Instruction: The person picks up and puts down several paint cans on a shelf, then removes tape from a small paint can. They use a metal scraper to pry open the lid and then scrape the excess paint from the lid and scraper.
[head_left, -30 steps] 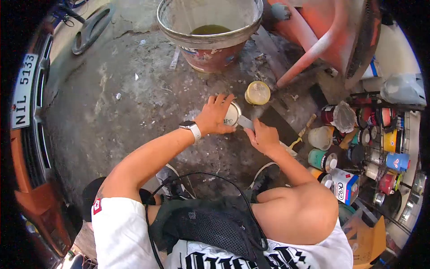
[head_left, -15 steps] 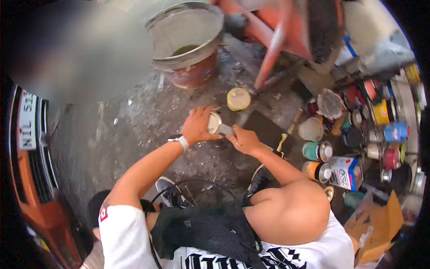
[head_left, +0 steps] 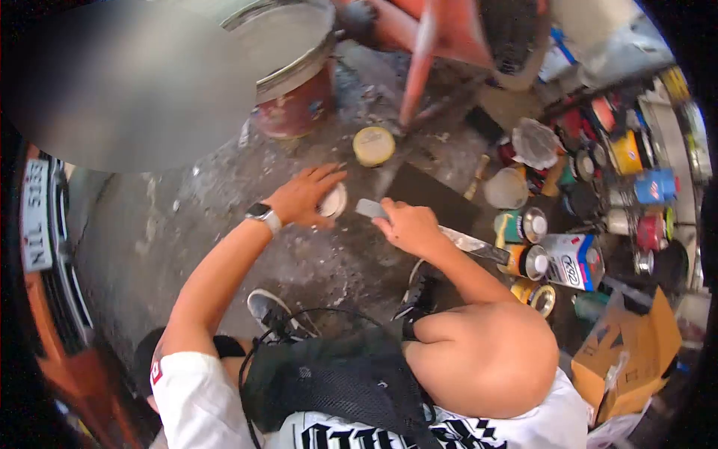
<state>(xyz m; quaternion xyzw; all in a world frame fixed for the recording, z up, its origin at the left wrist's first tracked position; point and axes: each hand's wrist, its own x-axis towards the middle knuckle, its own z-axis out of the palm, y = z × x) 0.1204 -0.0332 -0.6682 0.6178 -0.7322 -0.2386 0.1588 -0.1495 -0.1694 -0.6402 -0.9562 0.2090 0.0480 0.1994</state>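
Note:
My left hand, with a watch on its wrist, has its fingers spread beside a small round tin on the floor. The fingers touch or nearly touch the tin's left side. A flat grey scraper blade sticks out to the left from my right hand, whose fingers are closed on it. The blade is a little right of the tin, apart from it. Above them stands a yellow-rimmed round can. Behind my right hand lies a dark flat board, with a long metal spatula near its lower edge.
A large bucket stands at the upper left, beside a red metal frame. Paint cans and bottles crowd the right side, with a K92 tin among them. An open cardboard box is at lower right. An orange vehicle is at far left.
My left hand has opened from around the tin, which is now lower. My right hand and the scraper have drawn apart from the tin. The view has shifted, and the long spatula shows more.

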